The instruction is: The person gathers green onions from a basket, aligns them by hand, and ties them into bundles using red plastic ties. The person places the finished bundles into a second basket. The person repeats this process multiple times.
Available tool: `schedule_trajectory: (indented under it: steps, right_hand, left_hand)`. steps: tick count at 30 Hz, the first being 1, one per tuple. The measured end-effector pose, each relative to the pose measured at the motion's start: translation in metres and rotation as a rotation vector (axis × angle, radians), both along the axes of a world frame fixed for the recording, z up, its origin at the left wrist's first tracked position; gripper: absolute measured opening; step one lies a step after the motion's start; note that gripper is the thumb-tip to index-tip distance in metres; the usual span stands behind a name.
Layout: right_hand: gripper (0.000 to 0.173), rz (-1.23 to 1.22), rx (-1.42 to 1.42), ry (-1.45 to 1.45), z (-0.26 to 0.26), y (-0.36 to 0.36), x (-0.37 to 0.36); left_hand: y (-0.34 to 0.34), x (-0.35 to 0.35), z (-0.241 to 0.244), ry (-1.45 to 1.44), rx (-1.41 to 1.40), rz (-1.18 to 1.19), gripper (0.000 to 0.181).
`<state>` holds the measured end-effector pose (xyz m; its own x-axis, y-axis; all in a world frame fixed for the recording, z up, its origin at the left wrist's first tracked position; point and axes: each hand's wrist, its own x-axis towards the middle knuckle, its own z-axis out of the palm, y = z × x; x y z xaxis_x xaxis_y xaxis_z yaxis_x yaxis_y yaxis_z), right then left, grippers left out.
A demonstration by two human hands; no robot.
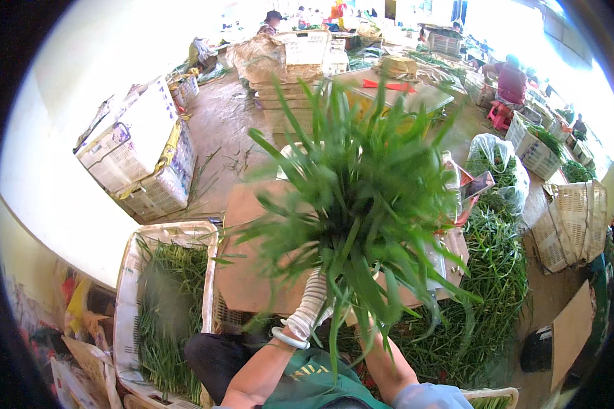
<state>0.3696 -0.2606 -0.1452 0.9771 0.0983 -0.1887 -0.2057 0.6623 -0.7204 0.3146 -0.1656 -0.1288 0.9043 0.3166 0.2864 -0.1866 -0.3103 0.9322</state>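
Observation:
A large bunch of long flat green leaves, apparently garlic chives [358,204], stands upright close before me, its leaf tips fanned out towards the camera. My left hand [314,299], in a striped knit glove with a pale bangle at the wrist, is around the lower part of the bunch. Beside it, my right hand [353,318] is also at the lower stalks, mostly covered by hanging leaves. The fingers of both hands are hidden. Beneath the bunch lies a brown cardboard sheet [261,281] on a work surface.
A white plastic crate [211,271] of cut greens stands at my left. Loose greens [491,266] are heaped at my right, near a clear plastic bag [522,189]. Stacked crates [148,168] stand farther left. A person [511,82] sits on a red stool [500,115] far right.

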Motion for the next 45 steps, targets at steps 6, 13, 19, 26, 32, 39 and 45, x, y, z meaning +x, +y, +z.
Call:
schedule_trajectory:
  steps: [6,13,19,26,32,39,45]
  right_hand:
    - [0.017,-0.292,-0.746,-0.521,0.116,-0.010,0.006]
    - [0.016,-0.159,-1.736,-0.839,0.160,-0.011,0.007]
    - [0.020,-0.045,-1.973,-0.832,0.018,0.015,0.037]
    - [0.024,0.000,-1.875,-0.873,0.048,0.001,0.022]
    - [0.017,-0.073,-1.703,-0.963,0.032,-0.013,0.025]
    - [0.007,-0.036,-1.689,-1.041,0.027,-0.031,0.046]
    - [0.016,-0.071,-1.670,-1.356,0.047,-0.040,0.057]
  left_hand:
    - [-0.021,-0.031,0.132,0.099,-1.035,-0.219,0.017]
    - [-0.041,-0.028,0.104,0.151,-1.531,-0.082,0.014]
    - [0.003,-0.018,0.021,0.680,-0.857,-0.126,0.023]
    - [-0.001,-0.006,0.001,0.669,-0.578,-0.014,0.030]
    - [-0.033,-0.007,0.083,0.670,0.928,0.072,0.016]
    - [0.007,0.040,0.019,-0.043,1.037,-0.097,0.035]
    - [0.007,0.058,0.042,0.361,0.967,-0.295,0.037]
